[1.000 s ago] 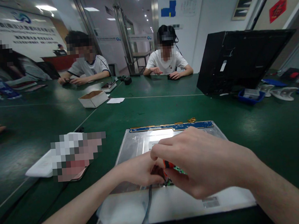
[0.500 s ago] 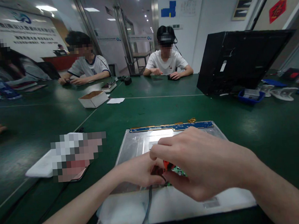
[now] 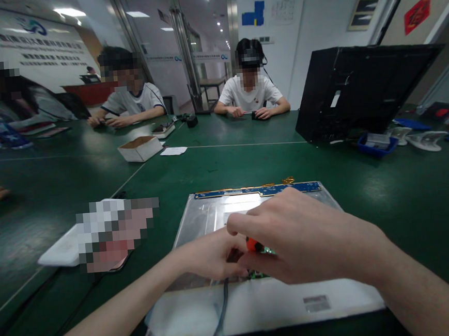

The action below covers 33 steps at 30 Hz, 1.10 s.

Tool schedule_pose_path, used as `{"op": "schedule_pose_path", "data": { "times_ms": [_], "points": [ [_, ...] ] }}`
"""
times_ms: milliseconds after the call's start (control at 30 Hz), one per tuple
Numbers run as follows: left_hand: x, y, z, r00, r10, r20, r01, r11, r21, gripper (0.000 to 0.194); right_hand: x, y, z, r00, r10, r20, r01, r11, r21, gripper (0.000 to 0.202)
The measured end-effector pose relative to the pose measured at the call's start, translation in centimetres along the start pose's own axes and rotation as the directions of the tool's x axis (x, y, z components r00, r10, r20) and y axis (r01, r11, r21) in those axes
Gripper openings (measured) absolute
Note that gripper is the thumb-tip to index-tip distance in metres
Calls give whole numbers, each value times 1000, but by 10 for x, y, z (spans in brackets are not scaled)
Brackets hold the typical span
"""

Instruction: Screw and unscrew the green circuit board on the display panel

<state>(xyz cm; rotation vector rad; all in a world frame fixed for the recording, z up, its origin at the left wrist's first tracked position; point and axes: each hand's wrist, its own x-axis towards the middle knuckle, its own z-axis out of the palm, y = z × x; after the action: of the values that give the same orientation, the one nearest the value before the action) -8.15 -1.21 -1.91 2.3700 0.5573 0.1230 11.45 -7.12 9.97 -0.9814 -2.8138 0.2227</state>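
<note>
A flat display panel with a bare metal back lies in front of me, a blue circuit strip along its far edge. My right hand is closed over its middle, gripping what looks like a screwdriver with an orange-red and black handle; its tip is hidden. Beneath both hands shows part of a green circuit board. My left hand rests at that board with curled fingers, and whatever they pinch is hidden. A dark cable runs from under my left fingers toward me.
Two phones, one white and one pinkish, lie left of the panel. A big black monitor and blue tray stand at right. Farther off are an open box and people seated around the green table.
My right hand has turned slightly, its fingers and lower edge lifting a little, so more of the orange-red handle and the panel's label show. My left hand stays in place.
</note>
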Motion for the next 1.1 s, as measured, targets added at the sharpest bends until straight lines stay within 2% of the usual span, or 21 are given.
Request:
{"op": "schedule_pose_path", "data": {
  "times_ms": [100,200,367,500,700,867,1100],
  "points": [
    [2,3,-3,995,28,94,-16,991,-133,8,-2,0,0,999,-47,5,47,998,30,10],
    [4,6,-7,993,26,111,-3,978,-208,7,-3,0,-1,997,-71,-1,71,996,56,14],
    [1,5,-7,996,28,79,-18,993,-120,6,-2,-1,-1,998,-69,13,68,996,55,10],
    [1,-1,-4,996,19,83,-13,997,-74,6,0,-1,0,1000,-19,8,19,1000,1,5],
    [3,-2,-4,993,57,102,-47,994,-95,5,-2,0,1,1000,-31,-5,31,1000,3,6],
    [3,3,-6,996,-3,89,12,995,-102,11,-4,-1,0,996,-87,-6,87,995,55,13],
    [3,2,-5,992,33,126,-16,991,-131,8,-1,0,0,998,-62,13,61,997,43,9]
  ]
}}
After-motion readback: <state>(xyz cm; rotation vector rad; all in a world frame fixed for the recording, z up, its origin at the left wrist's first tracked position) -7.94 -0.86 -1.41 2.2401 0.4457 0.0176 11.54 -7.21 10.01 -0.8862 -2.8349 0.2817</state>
